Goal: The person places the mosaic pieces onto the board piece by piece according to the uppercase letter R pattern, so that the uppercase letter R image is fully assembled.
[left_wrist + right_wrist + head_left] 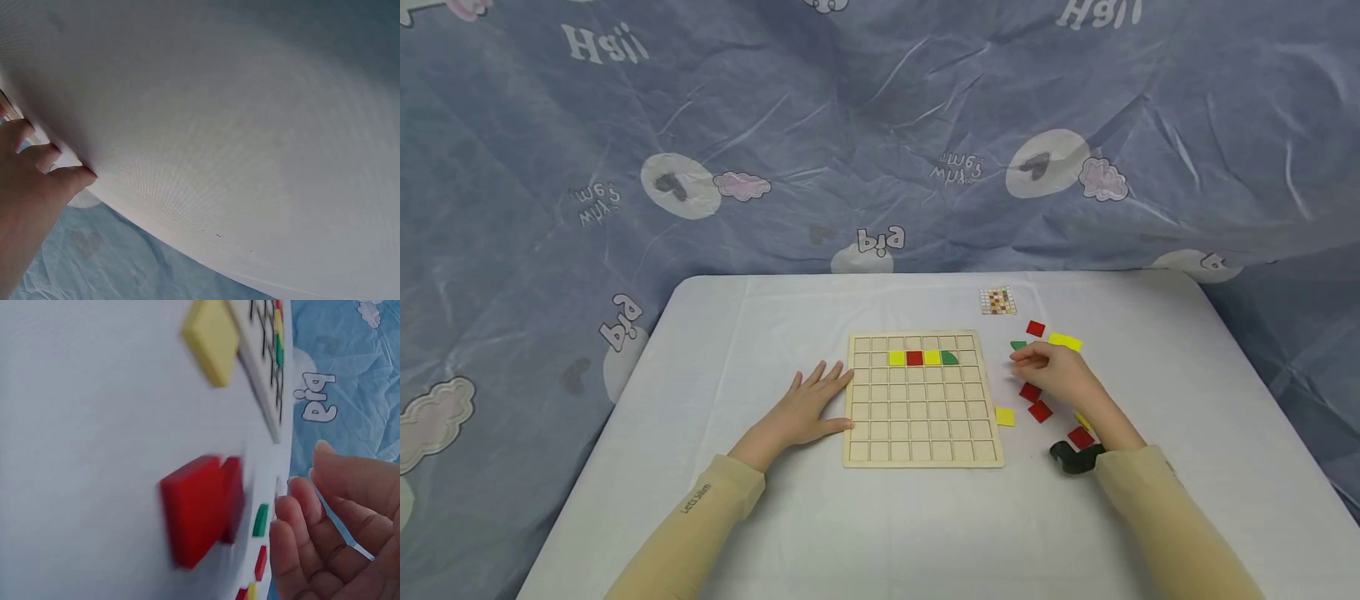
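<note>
A wooden grid board point(921, 425) lies on the white table. In its second row from the far edge sit a yellow square tile point(897, 358), a red one point(914, 358), another yellow one point(932, 357) and a green quarter-round tile point(949, 358). My left hand point(805, 410) is spread on the tabletop, fingertips and thumb at the board's left edge. To the right of the board, my right hand point(1060, 373) hovers over loose tiles, close to a green tile point(1018, 345). Its thumb and fingers are apart in the right wrist view, with nothing visible between them.
Red tiles point(1040, 411) and yellow tiles point(1065, 341) are scattered around the right hand. One yellow tile point(1005, 417) lies by the board's right edge. A small patterned card point(997, 301) lies farther back. Near the right sleeve is a black curved object point(1075, 457).
</note>
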Tool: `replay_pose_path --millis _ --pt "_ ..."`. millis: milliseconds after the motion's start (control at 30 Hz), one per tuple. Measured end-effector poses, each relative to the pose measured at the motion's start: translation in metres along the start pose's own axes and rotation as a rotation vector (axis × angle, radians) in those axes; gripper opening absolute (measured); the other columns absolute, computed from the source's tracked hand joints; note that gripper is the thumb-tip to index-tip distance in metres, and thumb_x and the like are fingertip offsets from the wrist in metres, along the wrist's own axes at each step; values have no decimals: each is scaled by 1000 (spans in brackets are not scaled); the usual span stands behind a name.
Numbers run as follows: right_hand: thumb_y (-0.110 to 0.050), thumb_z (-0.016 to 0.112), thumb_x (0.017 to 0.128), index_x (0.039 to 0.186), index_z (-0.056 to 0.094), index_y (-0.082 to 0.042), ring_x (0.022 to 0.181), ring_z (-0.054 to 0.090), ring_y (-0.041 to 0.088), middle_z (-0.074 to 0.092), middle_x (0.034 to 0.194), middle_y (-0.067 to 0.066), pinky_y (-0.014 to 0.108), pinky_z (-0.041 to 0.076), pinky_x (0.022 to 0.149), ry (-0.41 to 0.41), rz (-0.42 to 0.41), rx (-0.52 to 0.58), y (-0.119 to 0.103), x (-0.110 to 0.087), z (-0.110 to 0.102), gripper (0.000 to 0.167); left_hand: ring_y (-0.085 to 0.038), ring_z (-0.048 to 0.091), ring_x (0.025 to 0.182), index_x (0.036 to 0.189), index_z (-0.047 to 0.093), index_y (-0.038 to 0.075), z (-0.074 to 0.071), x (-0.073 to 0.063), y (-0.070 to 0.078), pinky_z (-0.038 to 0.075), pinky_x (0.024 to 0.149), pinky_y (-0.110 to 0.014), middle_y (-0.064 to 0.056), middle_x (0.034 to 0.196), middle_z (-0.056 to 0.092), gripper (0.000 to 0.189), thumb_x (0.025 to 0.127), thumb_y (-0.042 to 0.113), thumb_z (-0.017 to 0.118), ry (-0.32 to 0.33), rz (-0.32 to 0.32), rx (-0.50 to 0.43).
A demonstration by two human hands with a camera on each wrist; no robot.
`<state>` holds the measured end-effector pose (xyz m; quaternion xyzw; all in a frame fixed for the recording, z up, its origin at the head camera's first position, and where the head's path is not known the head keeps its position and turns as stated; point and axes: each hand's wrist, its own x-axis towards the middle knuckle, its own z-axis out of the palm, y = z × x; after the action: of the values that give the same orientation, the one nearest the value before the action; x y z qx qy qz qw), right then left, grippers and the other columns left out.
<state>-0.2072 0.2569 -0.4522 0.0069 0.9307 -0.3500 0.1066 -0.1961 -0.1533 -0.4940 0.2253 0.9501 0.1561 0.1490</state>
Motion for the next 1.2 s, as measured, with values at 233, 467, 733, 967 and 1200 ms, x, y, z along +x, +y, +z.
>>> replay_pose_path --millis 233,467,733,967,1200 --pt "-19 74 88 116 68 -4 91 61 24 69 107 15 31 54 75 -7 36 -84 18 -11 6 33 -32 6 154 158 23 23 0 0 0 6 121 -63 -5 165 16 87 88 60 61 3 -3 -4" --pt "-18 78 85 114 67 -1 87 58 24 66 98 14 30 54 73 -2 57 -121 20 -15 13 35 -32 6 154 158 24 23 1 -1 -2 5 121 -62 -5 165 17 87 88 60 62 9 3 -21" --pt "-19 79 83 111 65 0 83 56 22 64 93 13 28 52 68 13 71 -122 19 -17 14 36 -31 6 154 158 24 23 -1 -1 -1 5 121 -62 -4 165 16 87 89 60 61 9 6 -15" --pt "-18 79 83 106 66 -5 81 56 21 64 91 9 24 49 67 42 28 -99 12 -16 17 29 -32 6 154 158 24 23 -1 -1 0 5 121 -62 -4 165 16 87 89 61 60 4 3 -14" --pt "-22 81 82 104 67 -7 85 60 21 67 94 8 25 49 70 87 -44 -57 -7 -6 22 30 -31 6 154 158 24 23 -1 -2 0 6 122 -61 -4 165 16 86 89 60 61 8 4 -11"
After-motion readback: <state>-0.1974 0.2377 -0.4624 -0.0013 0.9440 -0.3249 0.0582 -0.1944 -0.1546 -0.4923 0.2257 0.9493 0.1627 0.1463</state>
